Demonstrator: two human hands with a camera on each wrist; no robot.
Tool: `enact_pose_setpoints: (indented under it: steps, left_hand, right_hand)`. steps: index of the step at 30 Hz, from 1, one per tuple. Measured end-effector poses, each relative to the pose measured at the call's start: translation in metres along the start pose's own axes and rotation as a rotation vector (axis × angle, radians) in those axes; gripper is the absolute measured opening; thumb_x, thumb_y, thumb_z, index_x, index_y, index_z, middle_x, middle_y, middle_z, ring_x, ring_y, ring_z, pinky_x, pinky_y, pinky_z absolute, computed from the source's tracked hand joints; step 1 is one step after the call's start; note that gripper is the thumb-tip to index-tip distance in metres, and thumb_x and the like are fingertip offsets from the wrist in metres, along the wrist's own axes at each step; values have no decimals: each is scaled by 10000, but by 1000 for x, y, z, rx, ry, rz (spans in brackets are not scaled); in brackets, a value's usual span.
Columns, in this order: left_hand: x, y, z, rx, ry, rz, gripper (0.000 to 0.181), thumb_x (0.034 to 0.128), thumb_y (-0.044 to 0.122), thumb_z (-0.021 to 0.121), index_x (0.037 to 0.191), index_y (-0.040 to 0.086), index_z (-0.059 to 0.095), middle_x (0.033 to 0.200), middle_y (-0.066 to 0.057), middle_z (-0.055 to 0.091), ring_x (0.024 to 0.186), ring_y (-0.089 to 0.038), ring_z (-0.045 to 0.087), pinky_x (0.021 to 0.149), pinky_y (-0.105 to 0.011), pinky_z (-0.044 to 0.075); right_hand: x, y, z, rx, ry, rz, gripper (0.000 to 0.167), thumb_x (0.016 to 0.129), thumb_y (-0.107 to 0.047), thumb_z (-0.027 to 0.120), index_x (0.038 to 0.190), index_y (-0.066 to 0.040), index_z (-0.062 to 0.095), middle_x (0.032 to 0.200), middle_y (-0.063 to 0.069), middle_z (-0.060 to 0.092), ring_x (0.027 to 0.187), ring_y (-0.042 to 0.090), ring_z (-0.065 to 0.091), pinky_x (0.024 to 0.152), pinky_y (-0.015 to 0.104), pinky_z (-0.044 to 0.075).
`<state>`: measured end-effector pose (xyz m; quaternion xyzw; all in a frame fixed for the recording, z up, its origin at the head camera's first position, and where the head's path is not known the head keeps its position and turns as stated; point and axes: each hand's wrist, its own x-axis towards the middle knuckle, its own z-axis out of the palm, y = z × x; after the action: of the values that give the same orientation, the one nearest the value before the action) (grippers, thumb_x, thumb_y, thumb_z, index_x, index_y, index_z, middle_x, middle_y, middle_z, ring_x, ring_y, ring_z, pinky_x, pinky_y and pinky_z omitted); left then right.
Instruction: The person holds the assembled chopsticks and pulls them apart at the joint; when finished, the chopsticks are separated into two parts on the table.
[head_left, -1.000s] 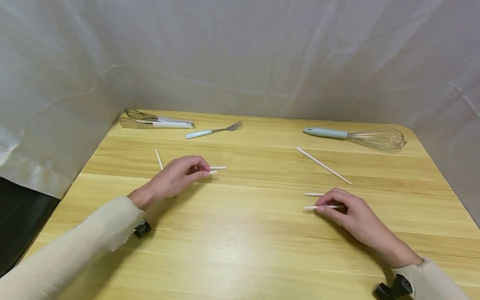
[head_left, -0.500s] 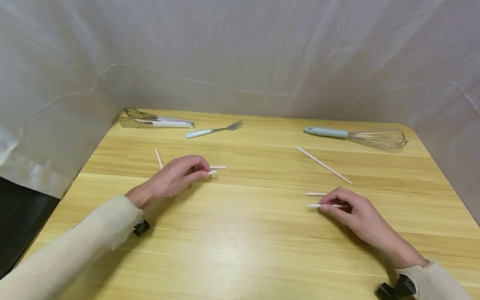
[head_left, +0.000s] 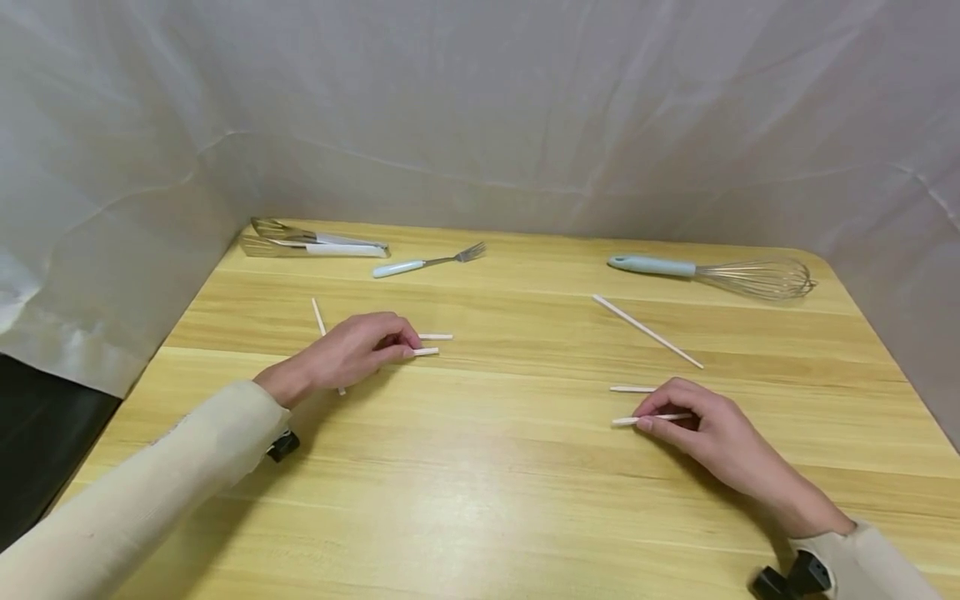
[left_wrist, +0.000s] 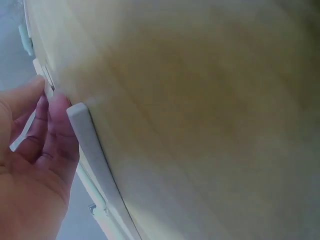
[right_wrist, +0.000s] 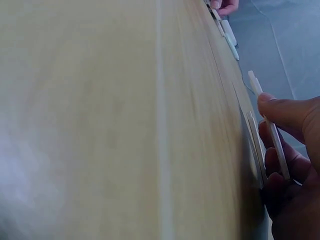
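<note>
Left of the table's middle, my left hand [head_left: 360, 350] pinches a thin white stick [head_left: 426, 352] low by the wood, its tip pointing right. A second white stick [head_left: 437, 337] lies just behind it. Another slanted stick [head_left: 318, 315] passes beneath the hand and wrist; its middle is hidden. Over on the right, my right hand [head_left: 697, 421] holds a white stick [right_wrist: 275, 140] between thumb and fingers, seen raised off the wood in the right wrist view. A parallel stick [head_left: 630, 389] lies behind those fingers, partly covered. Farther back a longer-showing stick [head_left: 647, 331] lies diagonally.
Along the table's back edge lie metal tongs [head_left: 315, 244] with white handles, a fork [head_left: 427, 262] with a pale blue handle, and a whisk [head_left: 712, 273]. A grey curtain [head_left: 510, 108] hangs behind and at both sides of the wooden table [head_left: 465, 492].
My left hand's stick has come down and slightly nearer, from a tilt to almost level. The tip of the right hand's stick has dipped a little. The tools at the back stay put.
</note>
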<state>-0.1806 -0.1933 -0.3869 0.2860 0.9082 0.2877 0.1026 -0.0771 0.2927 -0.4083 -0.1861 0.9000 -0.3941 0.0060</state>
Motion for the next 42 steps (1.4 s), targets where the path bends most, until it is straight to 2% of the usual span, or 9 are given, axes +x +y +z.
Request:
enact_pose_setpoints:
  steps: [9, 22, 28, 35, 42]
  left_hand:
    - [2, 1, 2, 171, 16, 113, 118, 1077, 134, 703, 1175, 140, 770, 1096, 24, 738, 965, -138, 632, 894, -400, 565]
    - [8, 8, 8, 292, 50, 170, 107, 1059, 155, 736, 1155, 185, 773, 1108, 38, 744, 979, -146, 667, 834, -384, 600]
    - [10, 10, 10, 328, 74, 198, 101, 1058, 154, 738, 1144, 198, 767, 1108, 44, 740, 987, -148, 672, 816, -381, 603]
    - [10, 9, 6, 325, 80, 180, 111, 1059, 165, 741, 1158, 202, 771, 1129, 44, 745, 1020, -162, 679, 843, -397, 609]
    - [3, -4, -12, 268, 85, 79, 147, 1089, 220, 700, 1204, 163, 772, 1156, 11, 761, 1031, -167, 705, 919, -417, 605]
  right_hand:
    - [2, 0, 0, -15, 9, -14, 224, 953, -91, 844, 1033, -295, 794, 1018, -99, 735, 914, 5, 681, 786, 139, 535]
    - [3, 0, 2, -115, 13, -18, 222, 945, -139, 865, 1013, -337, 792, 1021, -141, 729, 932, -32, 665, 794, 126, 537]
    - [2, -1, 2, -128, 14, -23, 222, 944, -143, 867, 1012, -341, 791, 1021, -146, 726, 935, -37, 664, 794, 129, 544]
    - [2, 0, 2, -124, 11, -32, 232, 950, -125, 859, 1025, -334, 792, 1021, -145, 725, 927, -37, 661, 790, 125, 537]
    - [2, -3, 1, -122, 8, -62, 248, 962, -83, 836, 1042, -314, 790, 1011, -153, 717, 913, -31, 659, 784, 130, 534]
